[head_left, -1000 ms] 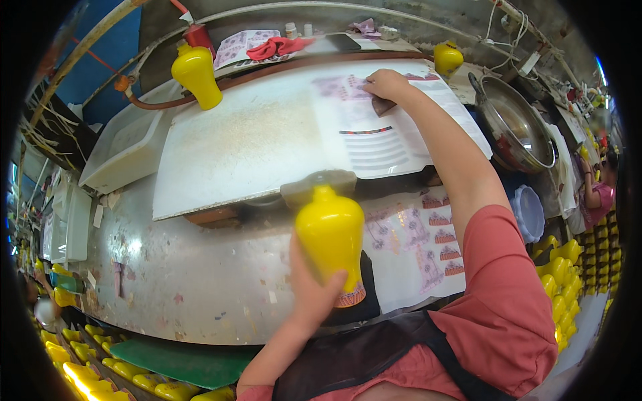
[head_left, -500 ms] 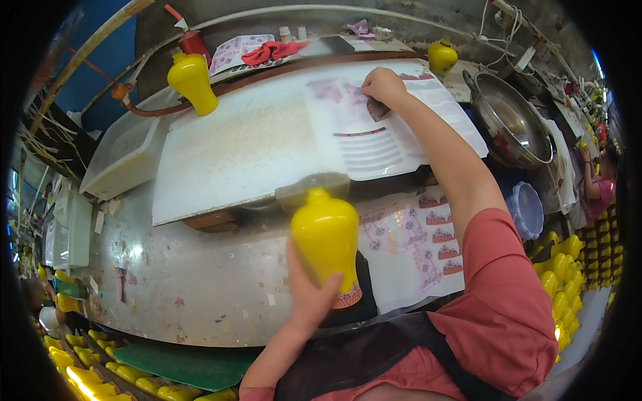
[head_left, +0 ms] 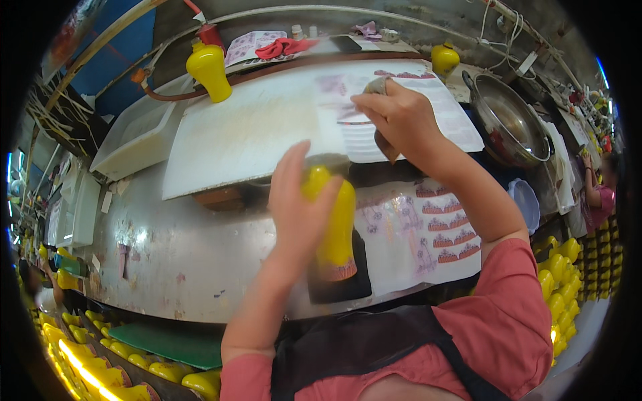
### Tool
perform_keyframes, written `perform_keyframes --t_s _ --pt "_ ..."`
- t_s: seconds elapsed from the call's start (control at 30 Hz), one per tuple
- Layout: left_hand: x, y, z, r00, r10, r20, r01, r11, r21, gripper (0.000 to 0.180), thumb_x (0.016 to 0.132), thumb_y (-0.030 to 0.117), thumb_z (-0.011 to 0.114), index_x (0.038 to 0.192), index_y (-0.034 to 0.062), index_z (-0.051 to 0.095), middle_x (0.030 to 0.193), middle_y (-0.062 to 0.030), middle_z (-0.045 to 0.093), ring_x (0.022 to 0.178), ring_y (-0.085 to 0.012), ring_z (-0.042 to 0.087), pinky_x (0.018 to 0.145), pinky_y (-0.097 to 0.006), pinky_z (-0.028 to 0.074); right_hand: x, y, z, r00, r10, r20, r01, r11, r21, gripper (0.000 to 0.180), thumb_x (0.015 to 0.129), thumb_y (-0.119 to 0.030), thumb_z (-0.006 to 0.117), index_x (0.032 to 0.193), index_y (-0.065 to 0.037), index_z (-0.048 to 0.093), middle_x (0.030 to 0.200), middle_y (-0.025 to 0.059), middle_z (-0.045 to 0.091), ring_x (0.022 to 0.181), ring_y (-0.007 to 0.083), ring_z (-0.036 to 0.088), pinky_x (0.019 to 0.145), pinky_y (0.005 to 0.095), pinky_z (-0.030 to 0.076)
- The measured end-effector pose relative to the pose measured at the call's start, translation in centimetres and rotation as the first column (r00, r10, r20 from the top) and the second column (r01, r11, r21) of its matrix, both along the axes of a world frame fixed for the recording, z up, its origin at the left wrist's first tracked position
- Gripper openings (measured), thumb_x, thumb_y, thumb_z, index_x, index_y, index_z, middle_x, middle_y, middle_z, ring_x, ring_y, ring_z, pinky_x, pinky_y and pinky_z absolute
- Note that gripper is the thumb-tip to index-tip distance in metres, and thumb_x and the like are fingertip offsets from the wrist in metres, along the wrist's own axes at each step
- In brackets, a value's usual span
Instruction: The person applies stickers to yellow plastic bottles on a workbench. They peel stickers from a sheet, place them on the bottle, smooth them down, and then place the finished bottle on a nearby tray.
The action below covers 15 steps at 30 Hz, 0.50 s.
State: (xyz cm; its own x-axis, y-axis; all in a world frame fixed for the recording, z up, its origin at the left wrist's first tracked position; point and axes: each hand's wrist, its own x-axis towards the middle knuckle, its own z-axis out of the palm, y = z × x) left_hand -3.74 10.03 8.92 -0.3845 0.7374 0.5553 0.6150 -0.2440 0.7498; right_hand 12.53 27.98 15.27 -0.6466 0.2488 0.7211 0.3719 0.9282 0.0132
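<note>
A glossy yellow vase [head_left: 341, 227], with a patterned band around its base, stands upright on a black cloth [head_left: 361, 284]. My left hand [head_left: 297, 207] is raised at the vase's left side, fingers stretched up and thumb apart, covering part of its upper body. Blur hides whether the palm touches it. Over the right part of a white board [head_left: 234, 140], my right hand [head_left: 404, 117] is closed on a thin brown flexible piece [head_left: 386, 146], perhaps a scraper, which sticks out above and below the fingers. Beneath that hand lies a printed transfer sheet [head_left: 374, 144].
Another transfer sheet [head_left: 418, 234] lies right of the vase. More yellow vases stand at the board's far left [head_left: 208, 70] and far right [head_left: 445, 61]. A metal pan [head_left: 508, 120] is at the right, a white tub [head_left: 140, 134] at the left. Several vases fill racks at both sides.
My left hand has moved from around the vase's lower body up to its upper left, fingers now spread. The vase now rests on the black cloth. My right hand has come nearer with the brown piece.
</note>
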Motion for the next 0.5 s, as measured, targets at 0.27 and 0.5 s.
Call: perform_keyframes --t_s 0.27,0.5 --pt "2.3 -1.0 3.0 0.824 -0.185 0.535 0.295 0.947 -0.126 0.015 0.092 0.008 0.077 0.099 0.001 0.066 0.098 -0.0015 0.071 0.09 -0.0068 0.064 0.083 -0.023 0.052 4.1 -9.9 0.5 0.998 0.055 -0.041 -0.065 0.954 -0.293 0.02 0.084 -0.01 0.072 0.103 -0.013 0.077 0.083 0.0116 0.066 0.073 0.0309 0.068 0.064 0.0384 0.056" --pt "2.9 -5.6 3.6 0.639 -0.397 0.658 0.544 0.839 -0.022 0.037 0.094 0.004 0.067 0.131 0.0067 0.069 0.097 0.0033 0.067 0.091 -0.0068 0.061 0.084 -0.025 0.051 6.4 -11.4 1.0 0.956 0.187 -0.227 -0.288 0.44 -0.851 0.033 0.1 -0.021 0.067 0.127 -0.003 0.071 0.085 0.0021 0.066 0.075 0.0094 0.056 0.068 0.0251 0.047"
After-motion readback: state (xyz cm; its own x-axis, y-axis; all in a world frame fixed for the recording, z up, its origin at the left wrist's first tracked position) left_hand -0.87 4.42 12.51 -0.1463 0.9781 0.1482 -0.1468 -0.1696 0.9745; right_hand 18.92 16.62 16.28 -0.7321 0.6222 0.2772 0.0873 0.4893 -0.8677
